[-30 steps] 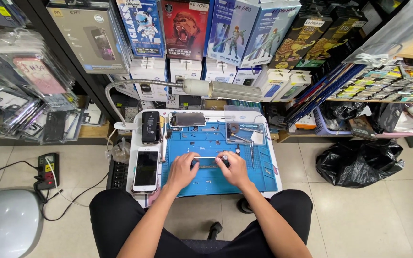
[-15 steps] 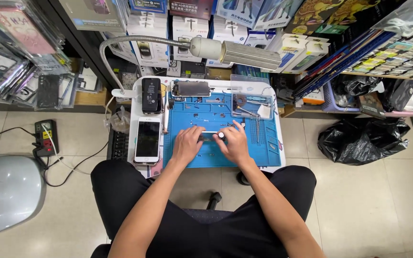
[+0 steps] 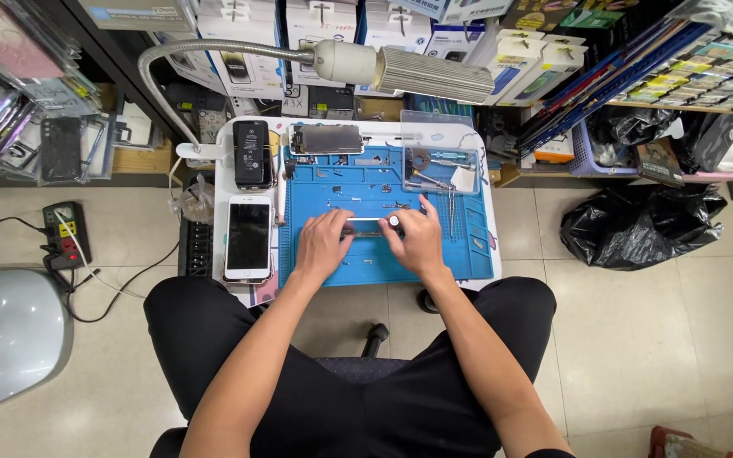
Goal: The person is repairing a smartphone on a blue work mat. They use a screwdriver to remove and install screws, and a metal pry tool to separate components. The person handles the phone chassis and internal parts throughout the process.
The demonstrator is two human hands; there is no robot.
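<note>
Both my hands rest on a blue repair mat point(image 3: 468, 254) atop a small white table. My left hand point(image 3: 322, 243) steadies the left end of a small dark phone part point(image 3: 361, 226) lying on the mat. My right hand point(image 3: 417, 239) holds a small screwdriver with a round pale cap point(image 3: 394, 220) upright over that part's right end. A white phone point(image 3: 248, 237) lies face up left of the mat. Above it lies a black phone body point(image 3: 250, 153).
A grey display panel point(image 3: 327, 139) and a clear parts box point(image 3: 437, 165) sit at the mat's far edge, tweezers point(image 3: 451, 208) beside my right hand. A gooseneck lamp point(image 3: 400, 69) hangs over the table. Shelves of boxes stand behind, a black rubbish bag point(image 3: 638, 225) right, a power strip point(image 3: 65, 233) left.
My head has leaned in, so the table looks larger and sits lower in view. Both hands stay on the same part in the mat's middle.
</note>
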